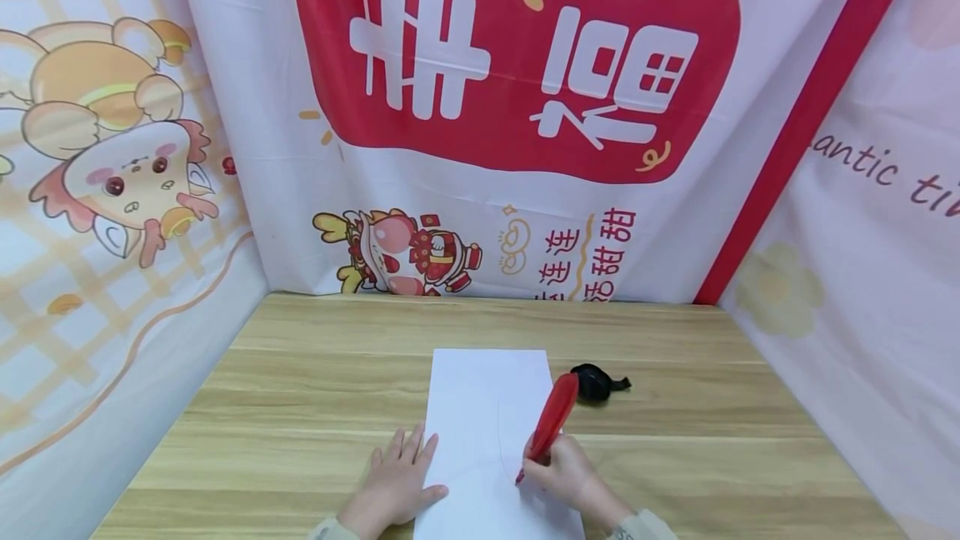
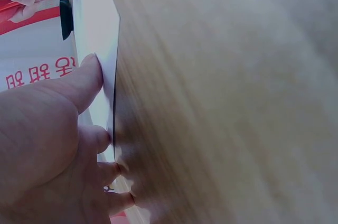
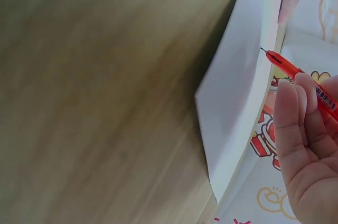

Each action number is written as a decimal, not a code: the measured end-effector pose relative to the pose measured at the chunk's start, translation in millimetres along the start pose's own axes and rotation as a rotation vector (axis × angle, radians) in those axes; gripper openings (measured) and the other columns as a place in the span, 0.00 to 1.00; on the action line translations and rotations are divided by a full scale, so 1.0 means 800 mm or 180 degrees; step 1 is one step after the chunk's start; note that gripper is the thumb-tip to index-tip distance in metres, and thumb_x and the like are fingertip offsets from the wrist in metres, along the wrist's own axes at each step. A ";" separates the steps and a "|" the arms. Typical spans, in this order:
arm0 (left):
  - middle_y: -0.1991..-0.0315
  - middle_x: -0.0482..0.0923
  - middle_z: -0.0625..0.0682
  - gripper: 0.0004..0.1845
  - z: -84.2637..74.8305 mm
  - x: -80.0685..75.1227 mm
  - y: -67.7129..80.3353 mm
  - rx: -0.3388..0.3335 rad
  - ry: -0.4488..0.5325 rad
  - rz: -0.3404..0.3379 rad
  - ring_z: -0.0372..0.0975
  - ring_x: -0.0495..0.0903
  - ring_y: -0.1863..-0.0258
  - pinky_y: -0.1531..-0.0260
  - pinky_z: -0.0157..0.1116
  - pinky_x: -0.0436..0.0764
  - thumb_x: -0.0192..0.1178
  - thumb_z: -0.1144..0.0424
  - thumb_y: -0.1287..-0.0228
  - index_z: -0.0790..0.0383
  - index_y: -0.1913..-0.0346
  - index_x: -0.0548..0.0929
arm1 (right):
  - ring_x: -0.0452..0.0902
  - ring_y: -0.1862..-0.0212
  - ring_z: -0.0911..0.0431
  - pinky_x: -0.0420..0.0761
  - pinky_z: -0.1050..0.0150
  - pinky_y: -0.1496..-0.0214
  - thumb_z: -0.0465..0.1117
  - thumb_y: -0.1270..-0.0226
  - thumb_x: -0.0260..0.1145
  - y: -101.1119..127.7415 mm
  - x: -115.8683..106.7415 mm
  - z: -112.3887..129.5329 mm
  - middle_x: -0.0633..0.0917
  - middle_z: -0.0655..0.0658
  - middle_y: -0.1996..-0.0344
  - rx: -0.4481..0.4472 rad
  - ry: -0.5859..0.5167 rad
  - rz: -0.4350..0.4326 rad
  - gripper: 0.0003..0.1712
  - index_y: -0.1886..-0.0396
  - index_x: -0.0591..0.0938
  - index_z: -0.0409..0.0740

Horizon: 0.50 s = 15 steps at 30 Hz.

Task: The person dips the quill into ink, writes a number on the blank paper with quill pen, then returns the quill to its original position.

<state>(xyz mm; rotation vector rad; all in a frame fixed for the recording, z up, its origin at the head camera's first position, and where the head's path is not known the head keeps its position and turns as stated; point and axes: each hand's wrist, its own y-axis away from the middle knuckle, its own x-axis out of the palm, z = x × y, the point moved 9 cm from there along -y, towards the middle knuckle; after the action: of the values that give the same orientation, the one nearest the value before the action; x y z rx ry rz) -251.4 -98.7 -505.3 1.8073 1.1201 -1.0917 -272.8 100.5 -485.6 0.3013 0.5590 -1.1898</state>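
Note:
A sheet of white paper (image 1: 480, 382) lies on the table, with a thin curved line (image 1: 499, 432) drawn on it. My right hand (image 1: 566, 473) pinches a red pen (image 1: 553, 415) whose upper part is broad like a feather. The pen's point is at the paper, near the lower end of the line. In the right wrist view the pen's dark tip (image 3: 262, 49) meets the sheet. My left hand (image 1: 397, 477) rests flat with spread fingers at the sheet's left edge, its thumb (image 2: 91, 73) on the paper.
A small black rounded object (image 1: 592, 383) with a short stub lies right of the sheet's far end. The wood-grain table (image 1: 675, 440) is enclosed by printed cloths at the back (image 1: 255, 107) and both sides.

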 end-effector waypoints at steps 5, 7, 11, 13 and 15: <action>0.32 0.50 0.67 0.38 0.000 0.000 0.000 -0.0001 -0.0002 -0.0007 0.65 0.46 0.35 0.48 0.69 0.48 0.56 0.44 0.40 0.67 0.34 0.62 | 0.69 0.80 0.63 0.72 0.69 0.79 0.28 0.47 0.61 0.004 -0.002 0.002 0.76 0.52 0.81 -0.0036 0.0000 0.0007 0.04 0.76 0.78 0.39; 0.32 0.50 0.67 0.38 0.000 0.000 -0.001 -0.0003 -0.0005 -0.0006 0.65 0.46 0.35 0.48 0.69 0.48 0.56 0.44 0.40 0.67 0.34 0.62 | 0.68 0.80 0.63 0.72 0.69 0.80 0.27 0.47 0.61 0.005 -0.003 0.001 0.76 0.53 0.82 -0.0032 -0.0023 0.0023 0.05 0.76 0.77 0.40; 0.32 0.51 0.67 0.38 -0.001 0.000 0.000 0.0003 -0.0012 -0.0010 0.65 0.46 0.36 0.48 0.69 0.48 0.56 0.45 0.40 0.67 0.34 0.63 | 0.69 0.80 0.63 0.72 0.69 0.80 0.28 0.47 0.62 0.008 -0.005 -0.003 0.76 0.52 0.82 0.0049 -0.0074 0.0053 0.04 0.76 0.77 0.40; 0.32 0.51 0.67 0.38 -0.001 -0.001 0.000 0.0009 -0.0013 -0.0011 0.65 0.47 0.36 0.48 0.69 0.48 0.56 0.45 0.40 0.67 0.34 0.63 | 0.69 0.80 0.62 0.72 0.69 0.80 0.28 0.47 0.62 0.009 -0.007 -0.005 0.76 0.52 0.81 0.0064 -0.0085 0.0054 0.04 0.76 0.77 0.39; 0.32 0.51 0.67 0.38 -0.001 -0.001 0.000 0.0011 -0.0010 -0.0012 0.65 0.47 0.36 0.48 0.69 0.48 0.56 0.45 0.40 0.67 0.34 0.63 | 0.69 0.80 0.62 0.72 0.69 0.80 0.28 0.48 0.62 0.010 -0.009 -0.007 0.76 0.52 0.82 0.0091 -0.0093 0.0052 0.04 0.76 0.77 0.39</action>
<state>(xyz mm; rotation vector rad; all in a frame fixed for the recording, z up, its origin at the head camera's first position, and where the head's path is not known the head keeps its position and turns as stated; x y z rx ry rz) -251.3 -97.8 -504.4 1.8064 1.1208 -1.0988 -268.7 111.7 -486.9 0.3118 0.5137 -1.1854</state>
